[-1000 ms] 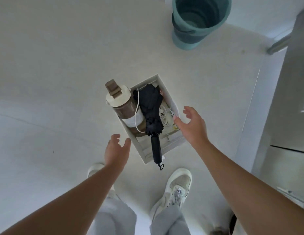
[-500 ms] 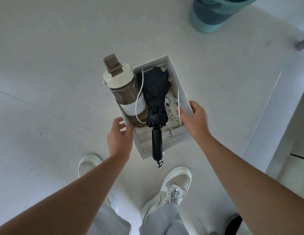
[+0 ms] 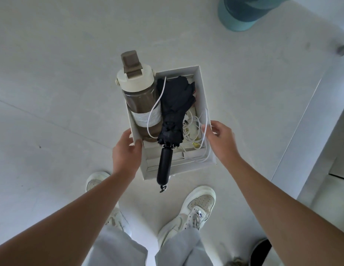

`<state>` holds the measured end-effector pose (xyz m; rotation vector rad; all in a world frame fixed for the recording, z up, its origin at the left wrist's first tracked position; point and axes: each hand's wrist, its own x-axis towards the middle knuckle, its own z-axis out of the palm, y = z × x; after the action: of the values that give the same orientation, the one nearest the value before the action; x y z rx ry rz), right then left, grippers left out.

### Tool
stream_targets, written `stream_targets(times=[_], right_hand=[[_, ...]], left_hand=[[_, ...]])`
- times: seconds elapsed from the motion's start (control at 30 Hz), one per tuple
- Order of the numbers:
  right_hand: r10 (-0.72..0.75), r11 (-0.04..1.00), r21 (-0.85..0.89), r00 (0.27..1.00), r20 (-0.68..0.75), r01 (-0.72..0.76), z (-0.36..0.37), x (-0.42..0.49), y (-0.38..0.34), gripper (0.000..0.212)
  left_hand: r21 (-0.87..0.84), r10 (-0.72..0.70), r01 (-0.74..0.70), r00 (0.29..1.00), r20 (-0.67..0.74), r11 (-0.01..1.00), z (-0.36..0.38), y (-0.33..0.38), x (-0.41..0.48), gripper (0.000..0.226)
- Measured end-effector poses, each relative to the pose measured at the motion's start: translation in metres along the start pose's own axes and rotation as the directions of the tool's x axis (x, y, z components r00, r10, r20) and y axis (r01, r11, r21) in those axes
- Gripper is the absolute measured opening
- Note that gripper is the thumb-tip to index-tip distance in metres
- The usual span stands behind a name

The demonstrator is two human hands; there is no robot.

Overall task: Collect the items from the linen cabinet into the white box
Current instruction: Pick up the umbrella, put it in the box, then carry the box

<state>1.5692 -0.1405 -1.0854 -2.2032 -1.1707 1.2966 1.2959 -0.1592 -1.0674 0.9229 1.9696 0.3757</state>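
Head view: a shallow white cardboard box (image 3: 177, 72) sits low over the pale grey floor (image 3: 61, 73), just ahead of a pair of white sneakers (image 3: 198, 206) (whether it rests there or is already off the floor, I cannot tell). It looks fully packed. A brown translucent bottle with a cream lid (image 3: 140, 100) lies along its left wall, neck jutting past the far edge. A folded black umbrella (image 3: 175, 104) runs down the middle, handle overhanging the near edge. A tangle of white cable (image 3: 194, 123) fills the right side.

The left hand (image 3: 127, 152) grips the left wall, thumb hooked over the rim. The right hand (image 3: 221, 139) pinches the right wall beside a cable loop. Grips on opposite walls would likely keep the overhanging load level for lifting. A teal bucket (image 3: 244, 12) stands well beyond.
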Motion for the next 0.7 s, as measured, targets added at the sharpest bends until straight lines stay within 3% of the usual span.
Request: stream_targets(times=[0.13,0.23,0.33,0.4,0.7], right_hand=[[-0.011,0.998,0.068,0.999,-0.050,0.015,0.005,-0.018,-0.014,0.034],[-0.026,0.997,0.070,0.998,-0.051,0.029,0.009,-0.020,-0.016,0.025],[0.014,1.000,0.023,0.999,-0.049,-0.013,0.012,-0.013,-0.008,0.053],[0.067,0.997,0.035,0.996,-0.059,-0.065,0.013,-0.010,-0.004,0.059],[0.053,0.998,0.045,0.994,-0.099,-0.049,0.019,-0.009,-0.001,0.033]], left_hand=[[0.034,0.022,-0.023,1.000,0.018,0.999,-0.006,-0.003,0.004,0.029],[0.044,0.013,-0.013,1.000,0.013,0.999,-0.005,-0.002,0.003,0.031],[0.033,-0.009,0.009,1.000,0.005,0.999,-0.005,-0.001,0.003,0.032],[0.032,-0.011,0.011,1.000,0.001,0.999,-0.004,-0.002,0.004,0.031],[-0.030,-0.052,0.050,0.996,-0.074,0.998,0.002,0.001,0.001,0.020]])
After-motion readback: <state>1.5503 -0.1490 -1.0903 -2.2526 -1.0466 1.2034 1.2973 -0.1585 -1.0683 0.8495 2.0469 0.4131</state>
